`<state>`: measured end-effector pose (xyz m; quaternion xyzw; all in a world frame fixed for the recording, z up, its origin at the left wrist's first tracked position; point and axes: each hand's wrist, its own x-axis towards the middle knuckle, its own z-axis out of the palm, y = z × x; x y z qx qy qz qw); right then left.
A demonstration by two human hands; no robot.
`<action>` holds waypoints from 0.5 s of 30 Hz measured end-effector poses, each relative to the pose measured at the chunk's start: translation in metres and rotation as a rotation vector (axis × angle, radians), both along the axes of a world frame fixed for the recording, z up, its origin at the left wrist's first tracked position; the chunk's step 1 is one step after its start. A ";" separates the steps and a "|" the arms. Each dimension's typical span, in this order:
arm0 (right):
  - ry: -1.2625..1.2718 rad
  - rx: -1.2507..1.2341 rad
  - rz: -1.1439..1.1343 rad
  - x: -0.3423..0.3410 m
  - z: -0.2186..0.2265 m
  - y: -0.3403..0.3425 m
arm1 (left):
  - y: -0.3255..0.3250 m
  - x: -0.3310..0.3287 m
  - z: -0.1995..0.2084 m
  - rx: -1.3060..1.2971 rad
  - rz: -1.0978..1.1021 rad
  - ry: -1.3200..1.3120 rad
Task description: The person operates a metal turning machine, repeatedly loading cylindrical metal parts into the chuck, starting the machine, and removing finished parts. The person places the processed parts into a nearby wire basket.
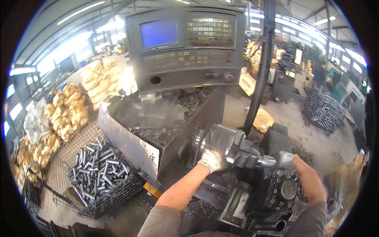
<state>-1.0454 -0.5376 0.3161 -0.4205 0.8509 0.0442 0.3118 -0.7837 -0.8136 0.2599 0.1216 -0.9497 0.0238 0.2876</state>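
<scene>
Left hand: gloved, on the lower side of the chuck; fingertips hidden, so can't tell whether I grip it or just rest on it (214, 158).
Right hand: gloved, blurred, at the outer end of the part; can't tell whether the fingers are closed round it (285, 160).
Part: bright round piece (267, 161), sticking out of the right side of the chuck (223, 136), above the tool block (278, 187).
Chuck risk: worst one. If it turns with my left hand there, the glove could snag on the stepped jaws and drag the hand in. Can't tell from here whether it's powered.
Part risk: if it's loose or off-centre, it could slip out and drop on the tool block; cause would be a poor seat or an oily glove.
Tool block risk: little room under my right wrist; a slip downward could knock knuckles or forearm on bolts and edges.
Chips risk: swarf (197, 100) on the machine ledge; any on the seat could tilt the part, and it can cut bare forearms.
Hands: 2, both mine.
Chuck: 1.
Part: 1.
Tool block: 1.
Panel: 1 (169, 65), with 1 blue screen (160, 32) and 1 red knob (228, 77).
Basket: 1 wire one at left (122, 193); tubes in it (102, 170) dozens, too jumbled to count.
Far heap: 1, right (323, 108); pieces uncountable.
Pole: 1 (258, 87).
</scene>
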 end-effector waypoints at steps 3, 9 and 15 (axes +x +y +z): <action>0.444 -0.009 0.086 -0.011 0.001 0.052 | 0.002 -0.023 0.021 -0.015 -0.029 -0.141; 0.853 -0.343 -0.240 0.095 0.082 0.081 | -0.028 -0.053 0.070 0.178 -0.218 -0.290; 0.047 -0.780 -0.561 0.268 0.054 0.101 | 0.104 0.083 0.000 1.332 -0.903 0.089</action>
